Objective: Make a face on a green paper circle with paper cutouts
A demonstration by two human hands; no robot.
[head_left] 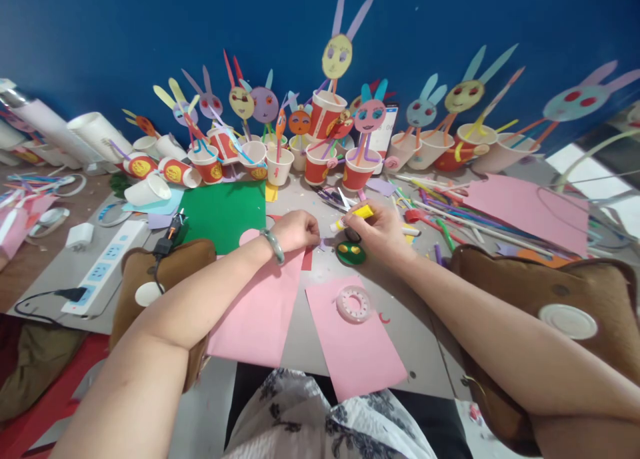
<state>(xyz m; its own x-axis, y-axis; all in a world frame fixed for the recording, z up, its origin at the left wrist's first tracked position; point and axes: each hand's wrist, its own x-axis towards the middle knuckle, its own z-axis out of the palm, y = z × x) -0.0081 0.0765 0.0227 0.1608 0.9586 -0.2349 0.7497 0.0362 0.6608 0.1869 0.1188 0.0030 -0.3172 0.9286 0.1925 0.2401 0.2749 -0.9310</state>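
My left hand (299, 231) has its fingertips pinched together over the table. Whatever may be between them is too small to make out. Just right of those fingertips lies a small purple paper scrap (323, 245). My right hand (383, 229) grips a yellow glue stick (361, 212), its pale end pointing left toward my left hand. Below the right fingers rests a dark green disc (351, 253) bearing two yellow-orange ovals. Under my left forearm is pink paper (260, 312). A second pink sheet (355, 359) lies nearer me with a pink tape roll (354, 303) on it.
Paper cups (360, 172) with rabbit-faced paper figures line the blue wall. Scissors (345, 201) lie behind my hands. A green sheet (225, 209) and power strip (105, 265) are left; coloured pipe cleaners (445, 209) lie right. Brown cushions (520, 305) flank me.
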